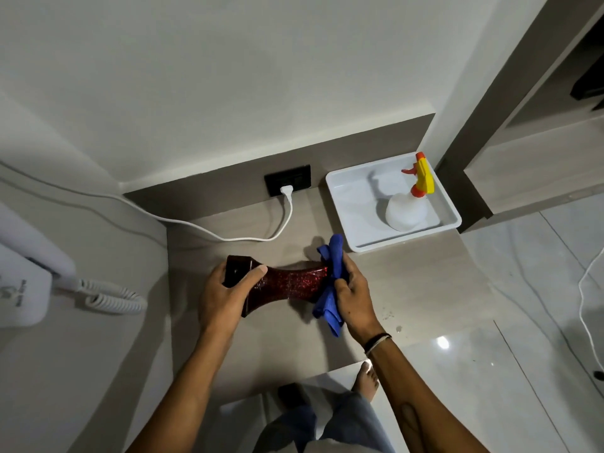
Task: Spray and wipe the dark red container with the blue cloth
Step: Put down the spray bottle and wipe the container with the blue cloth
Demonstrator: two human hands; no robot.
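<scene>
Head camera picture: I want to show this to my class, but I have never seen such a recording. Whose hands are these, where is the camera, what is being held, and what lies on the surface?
There is no machine here. A person wears a wide-angle camera on the head, looking forward and down, so you see their own arms. The left hand grips one end of a dark red container, held sideways above the counter. The right hand presses a blue cloth around its other end, wiping it. On the counter sits a white tray holding a spray bottle with a yellow and orange trigger head. A white cable runs to a wall socket.
</scene>
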